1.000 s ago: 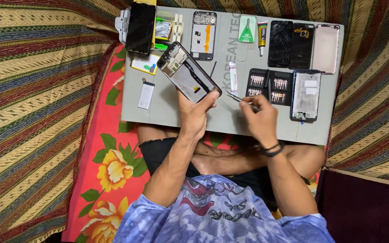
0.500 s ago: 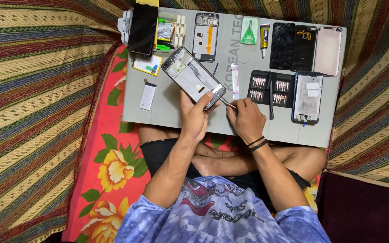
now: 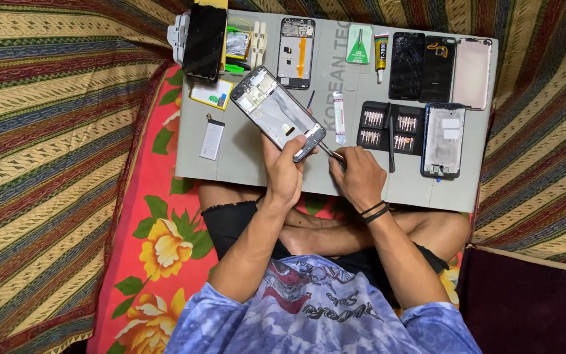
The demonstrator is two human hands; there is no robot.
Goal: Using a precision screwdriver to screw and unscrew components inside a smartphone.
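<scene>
Two hands, one grey work mat, one glue tube.

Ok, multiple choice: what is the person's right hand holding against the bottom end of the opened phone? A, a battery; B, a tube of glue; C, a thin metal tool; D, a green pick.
C: the right hand pinches a thin metal tool whose tip meets the lower end of the opened phone held up by the left hand; the glue tube lies untouched on the grey mat.

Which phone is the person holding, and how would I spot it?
Find the grey work mat across the person's lap. Near its middle, the left hand holds an opened phone frame, tilted diagonally. Unlike the flat-lying phones around it, it is lifted, with a thin metal tool from the right hand at its corner.
</scene>
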